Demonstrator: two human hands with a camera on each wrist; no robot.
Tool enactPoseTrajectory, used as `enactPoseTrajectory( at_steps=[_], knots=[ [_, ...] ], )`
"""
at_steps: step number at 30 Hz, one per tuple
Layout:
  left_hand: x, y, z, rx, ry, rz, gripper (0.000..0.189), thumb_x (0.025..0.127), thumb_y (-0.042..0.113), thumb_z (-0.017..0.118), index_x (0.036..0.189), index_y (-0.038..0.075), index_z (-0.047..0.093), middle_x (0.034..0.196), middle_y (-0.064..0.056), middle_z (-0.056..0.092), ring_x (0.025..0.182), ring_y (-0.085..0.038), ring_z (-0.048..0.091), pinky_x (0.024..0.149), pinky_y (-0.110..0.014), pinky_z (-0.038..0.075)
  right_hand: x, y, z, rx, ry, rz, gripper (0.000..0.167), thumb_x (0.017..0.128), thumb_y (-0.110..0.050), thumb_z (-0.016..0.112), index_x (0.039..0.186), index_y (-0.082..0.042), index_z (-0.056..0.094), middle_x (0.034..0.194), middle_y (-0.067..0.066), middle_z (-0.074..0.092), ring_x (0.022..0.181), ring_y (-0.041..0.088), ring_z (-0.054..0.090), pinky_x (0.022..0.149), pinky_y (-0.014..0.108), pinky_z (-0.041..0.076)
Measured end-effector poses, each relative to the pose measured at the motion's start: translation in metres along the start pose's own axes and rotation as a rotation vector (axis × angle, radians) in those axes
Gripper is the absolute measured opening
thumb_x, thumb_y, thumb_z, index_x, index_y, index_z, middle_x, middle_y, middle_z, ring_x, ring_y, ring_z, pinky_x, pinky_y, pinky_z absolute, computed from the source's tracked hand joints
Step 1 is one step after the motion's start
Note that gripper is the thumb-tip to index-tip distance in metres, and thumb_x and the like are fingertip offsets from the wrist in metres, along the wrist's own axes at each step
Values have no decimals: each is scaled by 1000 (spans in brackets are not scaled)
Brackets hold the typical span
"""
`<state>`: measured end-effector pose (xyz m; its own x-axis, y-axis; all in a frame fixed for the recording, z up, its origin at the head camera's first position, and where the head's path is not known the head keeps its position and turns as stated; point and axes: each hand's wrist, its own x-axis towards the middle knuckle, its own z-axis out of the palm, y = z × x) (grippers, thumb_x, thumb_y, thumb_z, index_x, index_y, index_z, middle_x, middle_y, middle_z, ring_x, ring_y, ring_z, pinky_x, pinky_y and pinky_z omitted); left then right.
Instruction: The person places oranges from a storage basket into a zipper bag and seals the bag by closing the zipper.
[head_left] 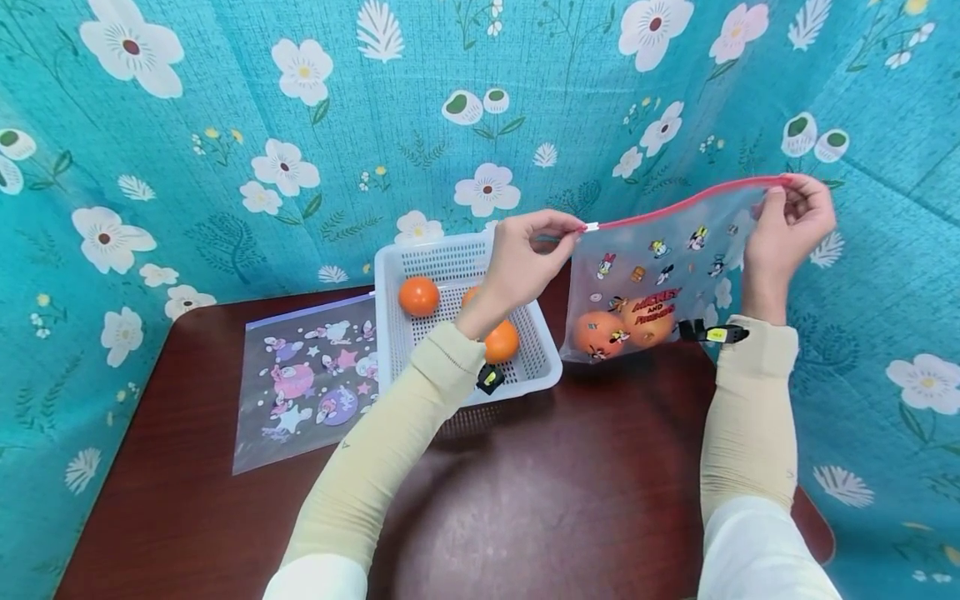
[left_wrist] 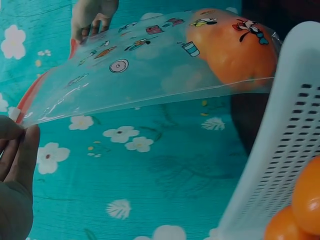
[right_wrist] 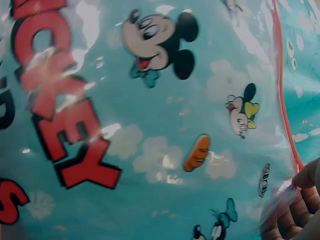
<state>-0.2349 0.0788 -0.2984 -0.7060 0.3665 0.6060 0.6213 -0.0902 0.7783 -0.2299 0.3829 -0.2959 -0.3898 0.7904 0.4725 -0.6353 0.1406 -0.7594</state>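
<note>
"Which way does the printed bag [head_left: 637, 258] point?"

"Mouth up, closed end down. Its long axis follows the red zip strip [head_left: 690, 202], which climbs from the left end to the right end in the head view. The red lettering reads upright, tilted slightly the same way."

"And the hands?"

"Both grasp it. The left hand [head_left: 525, 258] pinches the strip's left end, just beside the white slider [head_left: 592, 227]; the right hand [head_left: 795, 221] grips the opposite top corner, held higher."

"Where is it, and what's inside?"

"It hangs just right of the white basket [head_left: 384, 333], in front of the flowered cloth [head_left: 217, 125]. I can see 2 oranges [head_left: 597, 333] side by side at the bottom, weighing it down. Whether that bottom edge touches the worktop [head_left: 570, 483], I can't tell."

"Anything nearby?"

"The basket shows 3 loose oranges [head_left: 418, 296], partly covered by the left arm. Left of it, a 2nd bag [head_left: 258, 400] lies flat, its blue zip edge along the far side and its right part hidden by the basket."
</note>
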Motion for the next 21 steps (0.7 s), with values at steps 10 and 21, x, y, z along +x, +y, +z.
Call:
enactPoseTrajectory(
  at_steps=[10, 21],
  knots=[
    [-9, -23, 5, 81, 0, -93, 12, 96, 3, 67, 102, 2, 77, 99, -11, 77, 89, -12, 73, 78, -22, 58, 4, 28, -25, -50, -121, 75, 12, 95, 5, 61, 96, 0, 72, 78, 6, 62, 59, 15, 54, 63, 25, 45],
    [-9, -31, 4, 158, -9, -210, 12, 97, 5, 66, 103, 3, 76, 101, -10, 77, 92, -14, 72, 80, -21, 57, 3, 42, -29, -201, -167, 130, 8, 95, 0, 65, 97, -2, 73, 77, 2, 59, 62, 11, 54, 61, 18, 44]
  ],
)
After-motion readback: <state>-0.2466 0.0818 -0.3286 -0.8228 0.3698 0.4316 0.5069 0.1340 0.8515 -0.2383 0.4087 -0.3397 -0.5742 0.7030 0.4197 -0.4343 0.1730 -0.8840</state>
